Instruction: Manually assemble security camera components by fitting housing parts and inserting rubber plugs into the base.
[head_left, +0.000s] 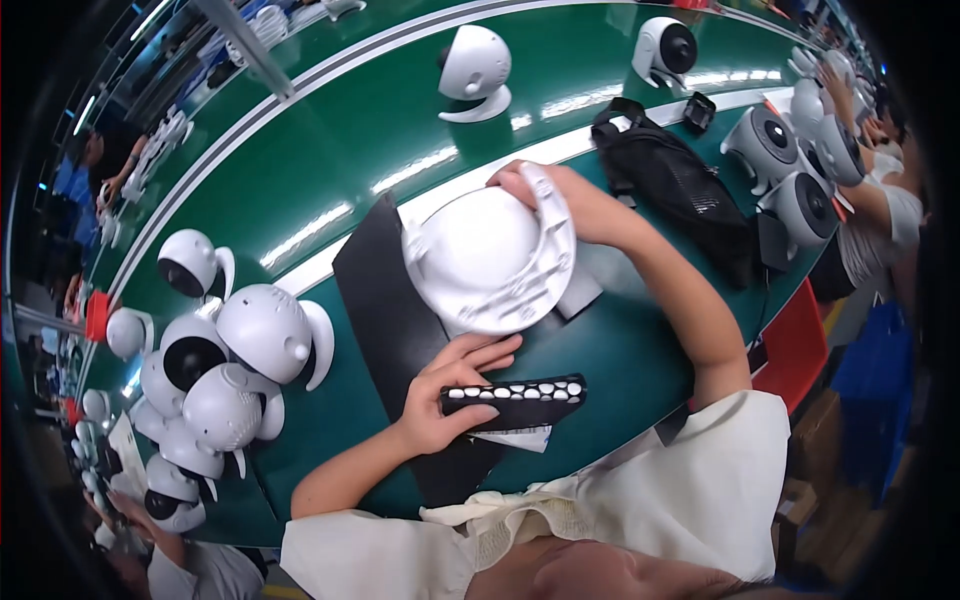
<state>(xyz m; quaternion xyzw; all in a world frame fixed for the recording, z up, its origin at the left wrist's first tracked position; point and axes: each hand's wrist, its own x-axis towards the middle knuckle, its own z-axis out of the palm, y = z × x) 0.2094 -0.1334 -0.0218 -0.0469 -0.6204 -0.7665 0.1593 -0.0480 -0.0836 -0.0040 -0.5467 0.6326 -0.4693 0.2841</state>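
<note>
A large white plastic housing [475, 240], rounded with a curved band along one side, stands tilted at the middle of the table. My right hand [530, 188] grips its far upper edge, most of the fingers hidden behind the band. Nearer to me, my left hand [440, 400] pinches a narrow black piece [530, 412] between thumb and fingers. Rows of white oval pads [520, 391] run along its upper side. The other left fingers stretch toward the housing's lower rim. Beneath both lies a black mat [375, 300], and a small pale printed sheet [527, 438] pokes out under the black piece.
Several white round devices with black faces [225, 405] crowd the left. More grey-white devices [800, 205] stand at the far right, beside a co-worker's arm [870, 205]. A black bag [675, 185] lies at the upper right. Two devices [478, 75] [665, 50] stand on the green conveyor [340, 150] beyond.
</note>
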